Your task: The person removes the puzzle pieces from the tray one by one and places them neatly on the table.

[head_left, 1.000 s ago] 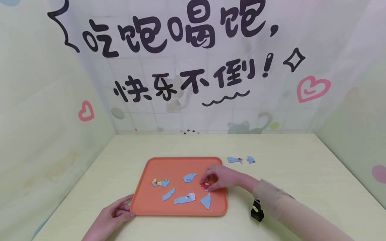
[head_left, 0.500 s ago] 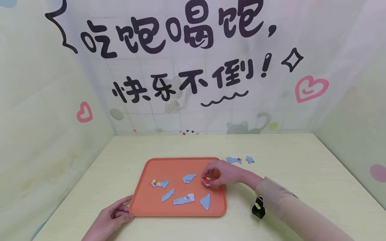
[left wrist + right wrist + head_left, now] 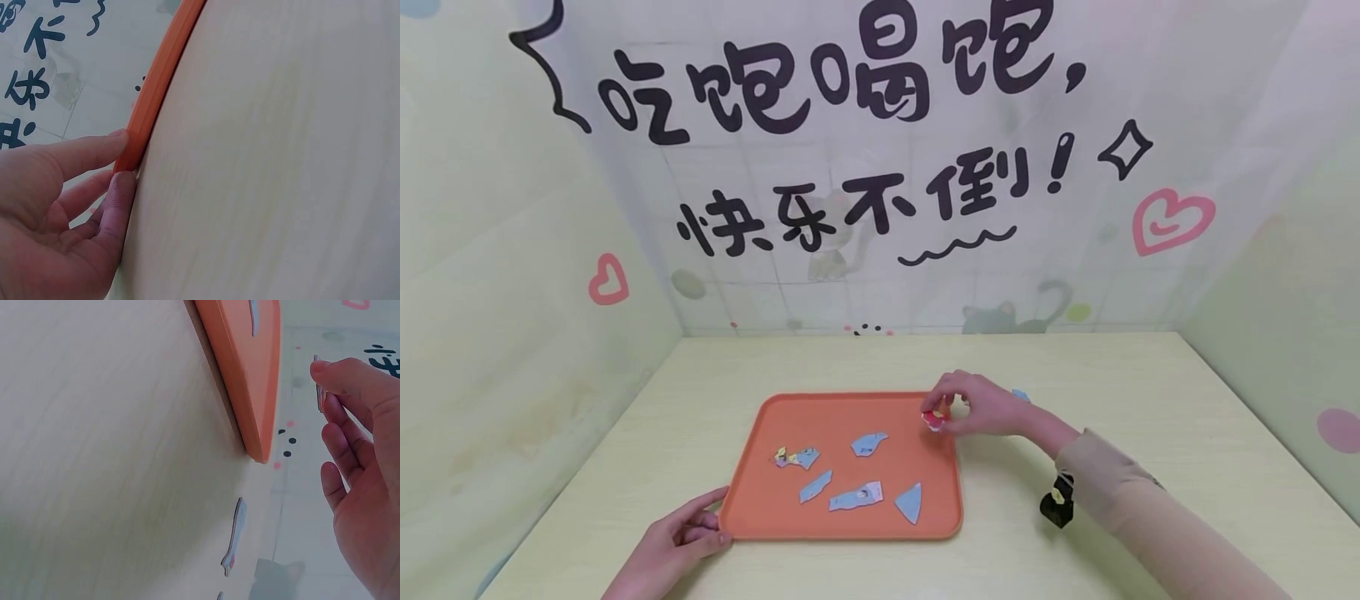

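Observation:
My right hand (image 3: pixel 981 404) pinches a small red puzzle piece (image 3: pixel 933 419) between thumb and fingers, over the back right corner of the orange tray (image 3: pixel 820 421). In the right wrist view the held piece (image 3: pixel 320 394) appears edge-on, thin and flat. My left hand (image 3: pixel 673 533) grips the tray's front left corner; the left wrist view has thumb and fingertips on its orange rim (image 3: pixel 153 87). Light-blue pieces lie apart on the tray: a triangular one (image 3: pixel 910 503), a long one (image 3: pixel 856 497), a narrow one (image 3: pixel 816 487), one further back (image 3: pixel 869 444), and a blue-and-yellow one (image 3: pixel 797 457).
On the table behind the tray's right corner lie two blue pieces; one (image 3: pixel 1020 395) shows past my right wrist, the other (image 3: pixel 234 534) shows in the right wrist view. A black device (image 3: pixel 1057 502) hangs under the right sleeve (image 3: pixel 1120 475). A printed wall (image 3: pixel 820 308) closes off the table's back.
The right hand has carried the red piece from the tray's right part back and rightward to its back corner, now covering a table piece. The left hand keeps its place at the tray.

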A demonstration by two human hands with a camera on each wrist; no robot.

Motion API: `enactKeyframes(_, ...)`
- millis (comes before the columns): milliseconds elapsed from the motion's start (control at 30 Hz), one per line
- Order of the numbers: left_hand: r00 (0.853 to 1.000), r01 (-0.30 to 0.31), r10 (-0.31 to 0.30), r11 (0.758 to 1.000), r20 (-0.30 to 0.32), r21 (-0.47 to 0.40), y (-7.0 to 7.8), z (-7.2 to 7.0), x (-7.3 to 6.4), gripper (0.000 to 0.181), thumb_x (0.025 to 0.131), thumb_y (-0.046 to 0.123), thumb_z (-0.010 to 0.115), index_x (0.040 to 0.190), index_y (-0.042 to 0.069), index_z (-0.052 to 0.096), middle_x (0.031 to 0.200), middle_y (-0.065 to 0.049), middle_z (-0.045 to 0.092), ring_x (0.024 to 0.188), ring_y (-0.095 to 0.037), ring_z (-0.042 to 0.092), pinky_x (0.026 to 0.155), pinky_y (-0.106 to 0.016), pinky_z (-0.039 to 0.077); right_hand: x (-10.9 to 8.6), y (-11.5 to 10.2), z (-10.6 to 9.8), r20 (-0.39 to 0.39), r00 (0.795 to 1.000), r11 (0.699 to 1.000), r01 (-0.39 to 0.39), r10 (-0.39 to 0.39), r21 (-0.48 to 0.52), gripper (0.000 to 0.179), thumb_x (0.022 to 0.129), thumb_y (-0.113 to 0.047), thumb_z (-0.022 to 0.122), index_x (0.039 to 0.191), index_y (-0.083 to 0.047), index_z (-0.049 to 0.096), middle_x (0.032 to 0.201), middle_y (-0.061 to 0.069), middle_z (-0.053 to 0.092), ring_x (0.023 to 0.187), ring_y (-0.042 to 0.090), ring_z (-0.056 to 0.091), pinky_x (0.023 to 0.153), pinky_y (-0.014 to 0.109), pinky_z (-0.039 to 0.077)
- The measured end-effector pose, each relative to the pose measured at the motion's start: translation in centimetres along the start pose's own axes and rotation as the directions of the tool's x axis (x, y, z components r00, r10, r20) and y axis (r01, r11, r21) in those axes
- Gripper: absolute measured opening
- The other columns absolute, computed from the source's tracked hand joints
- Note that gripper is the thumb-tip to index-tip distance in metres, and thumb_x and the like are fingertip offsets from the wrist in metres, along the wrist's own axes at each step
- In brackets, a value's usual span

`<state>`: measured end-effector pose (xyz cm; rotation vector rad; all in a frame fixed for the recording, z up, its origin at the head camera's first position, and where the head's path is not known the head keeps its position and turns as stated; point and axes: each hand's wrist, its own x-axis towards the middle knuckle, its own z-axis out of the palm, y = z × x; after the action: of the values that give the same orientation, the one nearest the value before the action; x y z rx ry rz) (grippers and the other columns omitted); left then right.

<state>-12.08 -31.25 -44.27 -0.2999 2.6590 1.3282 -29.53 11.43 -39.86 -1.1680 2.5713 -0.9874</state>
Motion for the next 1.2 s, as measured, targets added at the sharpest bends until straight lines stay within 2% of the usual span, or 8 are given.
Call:
enactKeyframes(167, 1.000, 0.006, -0.006, 1.000, -0.001, 0.013, 0.0, 0.1, 0.1, 0.069, 0.087, 0.020, 0.076, 0.147, 0.006, 0.046, 0.103, -0.004, 0.064, 0.080, -0.004, 0.058, 0.073, -0.018, 0.049, -0.7, 0.9, -1.1, -0.072, 0.997, 1.000, 0.019, -0.019, 0.007, 0.026, 0.085, -0.015, 0.076, 0.110, -0.018, 0.073, 0.106, -0.005, 0.068, 0.101, 0.026, 0.059, 0.088, 0.048, 0.048)
enactKeyframes(400, 1.000, 0.013, -0.013, 1.000, 0.000, 0.017, 0.0, 0.0, 0.0, 0.069, 0.086, 0.022, 0.076, 0.147, 0.005, 0.046, 0.102, -0.003, 0.064, 0.080, -0.004, 0.057, 0.073, -0.018, 0.048, -2.0, 2.1, -2.6, -0.140, 0.989, 0.999, -0.049, 0.048, -0.001, 0.028, 0.086, -0.017, 0.075, 0.113, -0.019, 0.071, 0.105, -0.004, 0.066, 0.100, 0.023, 0.057, 0.085, 0.043, 0.048)
enactKeyframes(600, 1.000, 0.009, -0.009, 1.000, 0.003, 0.013, 0.1, -0.1, -0.1, 0.070, 0.087, 0.022, 0.076, 0.147, 0.005, 0.046, 0.103, -0.004, 0.063, 0.080, -0.004, 0.057, 0.073, -0.018, 0.048, -2.9, 3.9, -3.9, -0.202, 0.977, 0.996, -0.073, 0.063, -0.043, 0.029, 0.086, -0.013, 0.075, 0.114, -0.018, 0.071, 0.107, -0.002, 0.067, 0.099, 0.028, 0.057, 0.084, 0.042, 0.047)
enactKeyframes(800, 1.000, 0.021, -0.021, 1.000, 0.001, 0.015, 0.1, -0.1, 0.0, 0.070, 0.086, 0.022, 0.077, 0.147, 0.006, 0.046, 0.102, -0.003, 0.063, 0.080, -0.004, 0.056, 0.072, -0.018, 0.048, -3.9, 5.8, -5.2, -0.258, 0.964, 0.994, -0.089, 0.068, -0.068, 0.030, 0.085, -0.008, 0.075, 0.115, -0.010, 0.071, 0.105, 0.000, 0.069, 0.095, 0.021, 0.057, 0.082, 0.038, 0.048)
enactKeyframes(1200, 0.999, 0.037, -0.037, 0.999, -0.005, 0.006, -0.2, 0.0, 0.4, 0.073, 0.083, 0.025, 0.079, 0.147, 0.007, 0.047, 0.101, -0.003, 0.063, 0.079, -0.006, 0.056, 0.071, -0.018, 0.047, -7.2, 9.4, -7.3, -0.320, 0.922, 0.966, -0.248, 0.216, -0.065, 0.030, 0.085, -0.008, 0.075, 0.115, -0.008, 0.070, 0.109, 0.008, 0.069, 0.094, 0.020, 0.054, 0.080, 0.031, 0.044)
